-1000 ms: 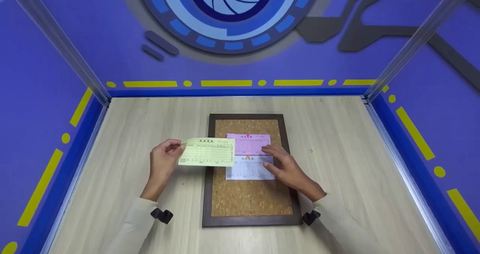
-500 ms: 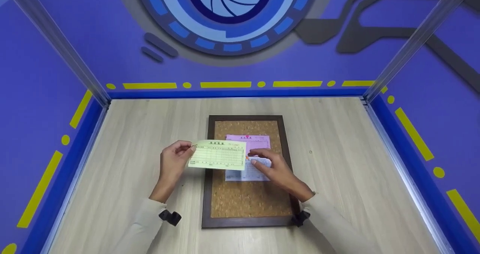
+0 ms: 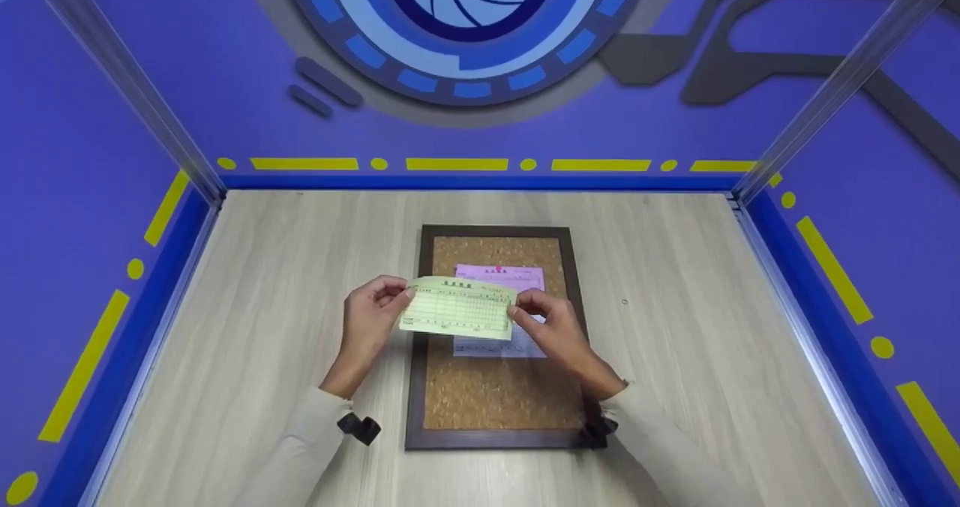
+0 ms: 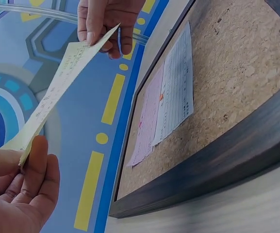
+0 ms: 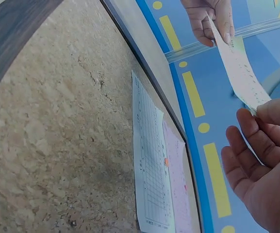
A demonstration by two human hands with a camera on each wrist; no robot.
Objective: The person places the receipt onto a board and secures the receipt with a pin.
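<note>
A yellow printed form slip hangs in the air above the corkboard. My left hand pinches its left edge between thumb and fingers, and my right hand pinches its right edge. In the left wrist view the slip is seen nearly edge-on, apart from the board. Beneath it a pink form is fixed with a red pushpin. A white form overlaps the pink one's lower part, held by an orange pushpin; the yellow slip hides part of both in the head view.
The corkboard's dark wooden frame lies flat on a pale wood table. Blue panels with yellow marks stand at the back and both sides. A tiny ring-shaped spot shows on the table right of the board.
My left hand has carried the yellow slip rightward over the board. My right hand, earlier loose above the pinned forms, has taken hold of the slip's right edge.
</note>
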